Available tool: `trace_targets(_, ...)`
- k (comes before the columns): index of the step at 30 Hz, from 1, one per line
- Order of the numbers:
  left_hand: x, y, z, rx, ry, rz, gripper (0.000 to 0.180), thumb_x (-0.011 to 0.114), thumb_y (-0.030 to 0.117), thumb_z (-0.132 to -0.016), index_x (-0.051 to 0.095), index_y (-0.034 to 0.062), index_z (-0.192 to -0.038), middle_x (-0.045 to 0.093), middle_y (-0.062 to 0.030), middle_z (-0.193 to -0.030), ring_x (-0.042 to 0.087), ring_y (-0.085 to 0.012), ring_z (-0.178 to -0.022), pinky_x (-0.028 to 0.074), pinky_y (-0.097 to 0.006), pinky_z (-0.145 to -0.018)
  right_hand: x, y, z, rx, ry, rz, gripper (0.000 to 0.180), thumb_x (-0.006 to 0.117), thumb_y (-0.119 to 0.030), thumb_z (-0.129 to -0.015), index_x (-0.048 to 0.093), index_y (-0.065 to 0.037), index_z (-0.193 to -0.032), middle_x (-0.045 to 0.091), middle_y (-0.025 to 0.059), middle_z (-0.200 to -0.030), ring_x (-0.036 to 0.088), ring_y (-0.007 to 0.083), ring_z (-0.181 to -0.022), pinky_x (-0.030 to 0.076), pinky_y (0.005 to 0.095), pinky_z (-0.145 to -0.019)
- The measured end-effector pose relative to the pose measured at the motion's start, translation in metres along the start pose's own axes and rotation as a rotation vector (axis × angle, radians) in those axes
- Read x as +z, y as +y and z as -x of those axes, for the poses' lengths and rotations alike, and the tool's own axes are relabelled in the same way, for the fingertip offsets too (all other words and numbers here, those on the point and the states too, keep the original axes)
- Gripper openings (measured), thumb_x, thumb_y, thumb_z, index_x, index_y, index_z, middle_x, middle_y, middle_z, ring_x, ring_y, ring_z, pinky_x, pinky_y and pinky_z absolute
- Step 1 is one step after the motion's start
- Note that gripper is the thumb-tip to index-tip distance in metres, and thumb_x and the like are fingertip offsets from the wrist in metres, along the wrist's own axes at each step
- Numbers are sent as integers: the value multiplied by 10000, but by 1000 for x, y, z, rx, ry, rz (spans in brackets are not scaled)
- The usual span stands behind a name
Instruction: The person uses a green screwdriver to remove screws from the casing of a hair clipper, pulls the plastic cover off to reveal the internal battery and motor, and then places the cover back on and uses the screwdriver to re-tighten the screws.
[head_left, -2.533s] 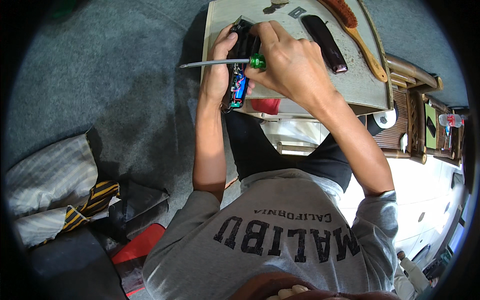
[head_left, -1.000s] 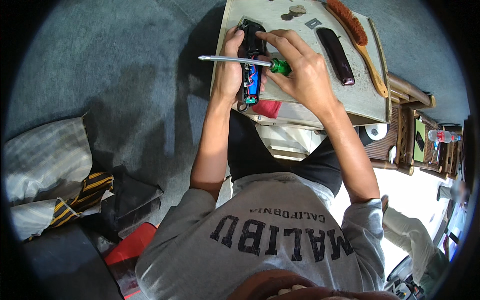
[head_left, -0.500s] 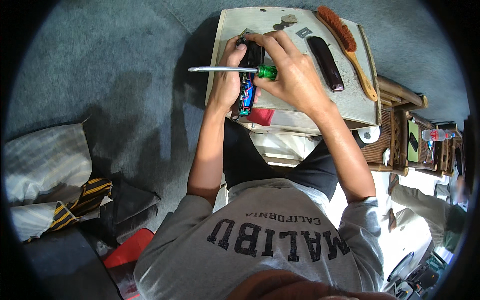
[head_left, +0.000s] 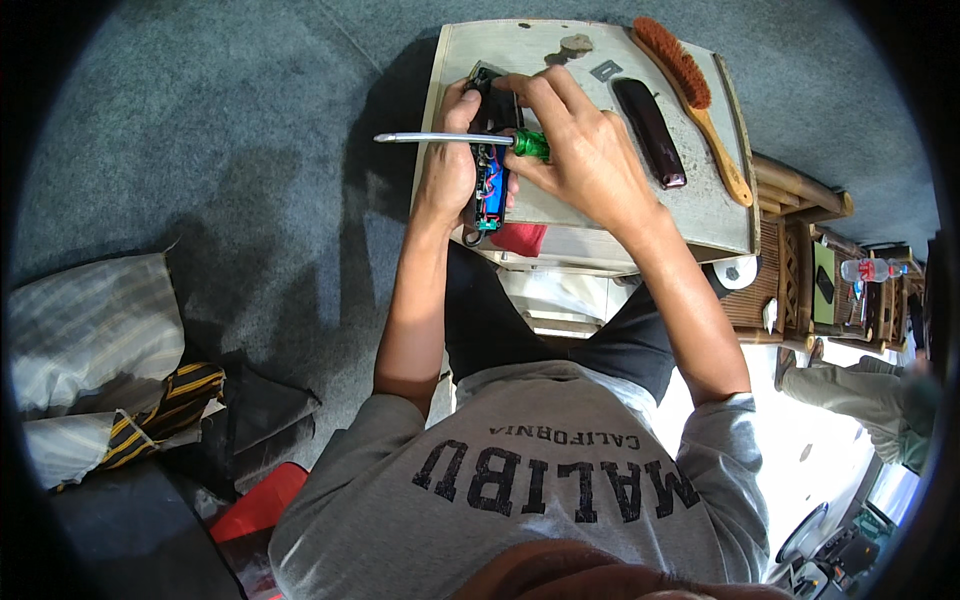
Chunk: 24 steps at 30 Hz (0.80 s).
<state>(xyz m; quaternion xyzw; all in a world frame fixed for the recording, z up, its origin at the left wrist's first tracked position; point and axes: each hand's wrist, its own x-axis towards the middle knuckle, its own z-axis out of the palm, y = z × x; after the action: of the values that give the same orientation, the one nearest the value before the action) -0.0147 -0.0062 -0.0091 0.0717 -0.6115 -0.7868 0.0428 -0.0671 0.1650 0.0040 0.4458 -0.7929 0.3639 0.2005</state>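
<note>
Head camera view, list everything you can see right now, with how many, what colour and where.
Opened device: one, black with blue inside, in the left hand
Screwdriver: one, green handle, grey shaft, in the right hand
Elongated piece: one, dark maroon, on the table
Brush: one, orange-brown, wooden handle, table's right side
Flat plate: one, grey, on the table
Table: one, pale, ahead
Cloth: one, red, table's near edge
Bottle: one, clear and red, far right
Striped fabric: count unclear, grey, left
Other person: one, greyish trousers, far right
Shirt: one, grey, on the wearer
Left hand: one, around the device
Right hand: one, over the table
</note>
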Motion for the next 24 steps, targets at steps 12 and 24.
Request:
trace_targets(12, 0, -5, 4, 80, -20, 64, 480, 418, 501, -1109, 464, 163, -1446, 650, -86, -770, 642, -183, -461, 561, -313, -384, 8, -4, 8, -3, 61, -19, 593, 858, -218, -847, 629, -104, -1383, 645, 115, -1232, 766, 346, -869, 653, 443, -737)
trace_targets(24, -2, -4, 1, 69, -64, -26, 469, 418, 519, -1106, 489, 171, -1412, 628, -87, -766, 629, -186, -442, 533, -310, -362, -11, 7, 3, -171, -53, 156, 612, 822, -257, -868, 624, -122, -1431, 687, 92, -1316, 788, 323, -819, 674, 395, -715)
